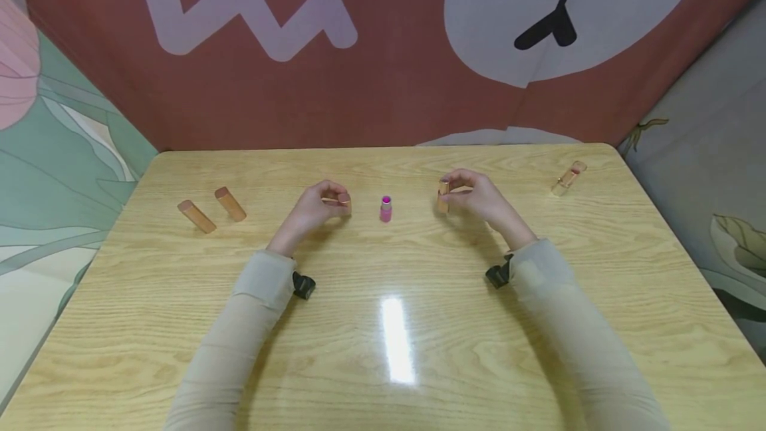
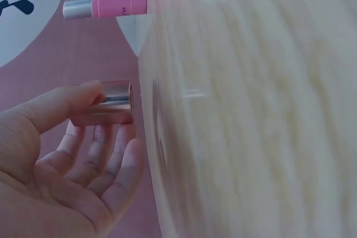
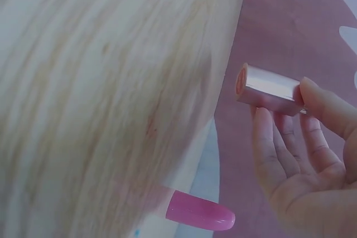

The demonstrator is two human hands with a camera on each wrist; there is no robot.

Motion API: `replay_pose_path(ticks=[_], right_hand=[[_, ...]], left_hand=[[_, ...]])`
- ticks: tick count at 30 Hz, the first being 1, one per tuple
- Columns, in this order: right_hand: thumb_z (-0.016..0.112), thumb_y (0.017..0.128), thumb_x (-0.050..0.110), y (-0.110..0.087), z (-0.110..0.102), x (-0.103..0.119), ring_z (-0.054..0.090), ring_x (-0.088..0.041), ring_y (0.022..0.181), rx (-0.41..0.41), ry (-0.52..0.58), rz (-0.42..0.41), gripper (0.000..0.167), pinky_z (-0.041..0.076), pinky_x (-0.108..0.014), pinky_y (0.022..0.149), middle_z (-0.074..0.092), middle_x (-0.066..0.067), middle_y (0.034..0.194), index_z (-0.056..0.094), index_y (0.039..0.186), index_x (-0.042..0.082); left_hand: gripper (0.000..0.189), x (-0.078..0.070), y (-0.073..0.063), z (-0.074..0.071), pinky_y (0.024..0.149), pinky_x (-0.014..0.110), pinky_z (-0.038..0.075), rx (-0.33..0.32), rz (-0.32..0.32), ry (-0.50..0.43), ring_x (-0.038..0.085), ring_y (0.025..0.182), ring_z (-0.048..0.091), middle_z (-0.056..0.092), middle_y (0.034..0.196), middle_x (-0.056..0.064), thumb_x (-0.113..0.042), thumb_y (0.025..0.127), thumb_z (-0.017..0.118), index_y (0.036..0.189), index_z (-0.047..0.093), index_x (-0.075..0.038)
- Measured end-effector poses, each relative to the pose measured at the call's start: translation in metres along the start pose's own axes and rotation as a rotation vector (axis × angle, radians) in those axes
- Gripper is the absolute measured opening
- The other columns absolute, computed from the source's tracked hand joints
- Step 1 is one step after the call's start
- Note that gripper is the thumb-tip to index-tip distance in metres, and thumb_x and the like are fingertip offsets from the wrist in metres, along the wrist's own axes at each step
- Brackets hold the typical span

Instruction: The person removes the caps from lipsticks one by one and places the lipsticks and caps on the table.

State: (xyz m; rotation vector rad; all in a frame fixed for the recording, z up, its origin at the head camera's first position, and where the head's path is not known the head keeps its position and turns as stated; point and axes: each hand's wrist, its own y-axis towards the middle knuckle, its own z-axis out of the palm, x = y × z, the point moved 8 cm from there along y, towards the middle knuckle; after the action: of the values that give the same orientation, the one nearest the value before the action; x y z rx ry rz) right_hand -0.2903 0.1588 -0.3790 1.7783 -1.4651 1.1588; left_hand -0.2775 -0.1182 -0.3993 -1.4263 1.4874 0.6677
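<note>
My left hand [image 1: 319, 205] pinches a short rose-gold lipstick cap [image 2: 115, 104] between thumb and fingers, with one end facing the table. In my right hand [image 1: 475, 198] is a rose-gold lipstick tube [image 3: 270, 88], held upright by the thumb and fingertips close over the table. An orange round mark shows on its lower end. Between the hands a pink lipstick tube [image 1: 385, 209] with a silver collar stands uncapped. A pink rounded cap [image 3: 201, 211] stands near my right hand in the right wrist view; it does not show in the head view.
Two rose-gold lipsticks [image 1: 230, 203] lie at the left of the wooden table [image 1: 347, 338]. A clear and rose-gold lipstick [image 1: 568, 178] lies at the far right. A red printed cloth [image 1: 395, 105] hangs along the table's back edge.
</note>
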Motion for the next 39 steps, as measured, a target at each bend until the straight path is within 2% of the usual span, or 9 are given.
replay_pose_path(ticks=[4, 10, 17, 24, 31, 39], right_hand=[[0.064, 0.089, 0.003, 0.002, 0.001, -0.003, 0.054, -0.023, 0.108, 0.008, -0.008, -0.004, 0.033, 0.047, -0.019, 0.087, 0.056, -0.024, 0.121, 0.055, 0.119, -0.008], [0.064, 0.089, 0.003, 0.001, 0.003, -0.005, 0.056, -0.025, 0.105, 0.027, -0.019, 0.018, 0.031, 0.045, -0.012, 0.075, 0.058, -0.022, 0.114, 0.054, 0.117, -0.007], [0.066, 0.088, 0.005, 0.002, 0.004, -0.010, 0.057, -0.026, 0.106, 0.046, -0.041, 0.052, 0.027, 0.043, -0.017, 0.075, 0.061, -0.017, 0.110, 0.056, 0.112, -0.005], [0.069, 0.085, 0.004, 0.003, 0.004, -0.011, 0.058, -0.013, 0.096, 0.042, -0.036, 0.048, 0.027, 0.043, -0.016, 0.073, 0.062, -0.015, 0.107, 0.056, 0.108, -0.005], [0.067, 0.087, 0.005, 0.002, 0.004, -0.011, 0.056, -0.028, 0.111, 0.052, -0.050, 0.068, 0.026, 0.043, -0.017, 0.078, 0.059, -0.019, 0.115, 0.055, 0.108, -0.004], [0.065, 0.089, 0.008, 0.002, 0.003, -0.015, 0.053, -0.031, 0.118, 0.056, -0.050, 0.099, 0.031, 0.044, -0.024, 0.086, 0.054, -0.018, 0.121, 0.054, 0.115, -0.004]], left_hand=[[0.032, 0.003, 0.000, -0.001, 0.085, 0.026, 0.045, -0.004, -0.018, 0.017, 0.025, 0.107, 0.057, 0.059, 0.112, 0.013, -0.006, 0.087, 0.068, 0.116, 0.055, 0.000], [0.031, 0.002, -0.001, -0.002, 0.087, 0.027, 0.044, 0.002, -0.017, 0.028, 0.025, 0.105, 0.056, 0.059, 0.108, 0.011, -0.006, 0.086, 0.069, 0.114, 0.056, 0.000], [0.030, 0.003, 0.000, -0.001, 0.085, 0.025, 0.043, 0.015, -0.030, 0.004, 0.019, 0.097, 0.054, 0.058, 0.101, 0.007, -0.002, 0.084, 0.070, 0.111, 0.057, 0.001], [0.035, 0.005, 0.002, 0.001, 0.086, 0.025, 0.044, 0.020, -0.026, 0.027, 0.019, 0.097, 0.055, 0.059, 0.103, 0.009, -0.003, 0.083, 0.070, 0.115, 0.056, 0.003], [0.036, 0.004, 0.001, 0.002, 0.086, 0.026, 0.044, 0.031, -0.027, 0.047, 0.021, 0.099, 0.055, 0.059, 0.104, 0.010, -0.003, 0.083, 0.069, 0.116, 0.056, 0.003], [0.035, 0.005, 0.002, 0.004, 0.086, 0.024, 0.043, 0.039, -0.017, 0.055, 0.019, 0.096, 0.054, 0.059, 0.101, 0.010, -0.002, 0.083, 0.069, 0.115, 0.057, 0.005]])
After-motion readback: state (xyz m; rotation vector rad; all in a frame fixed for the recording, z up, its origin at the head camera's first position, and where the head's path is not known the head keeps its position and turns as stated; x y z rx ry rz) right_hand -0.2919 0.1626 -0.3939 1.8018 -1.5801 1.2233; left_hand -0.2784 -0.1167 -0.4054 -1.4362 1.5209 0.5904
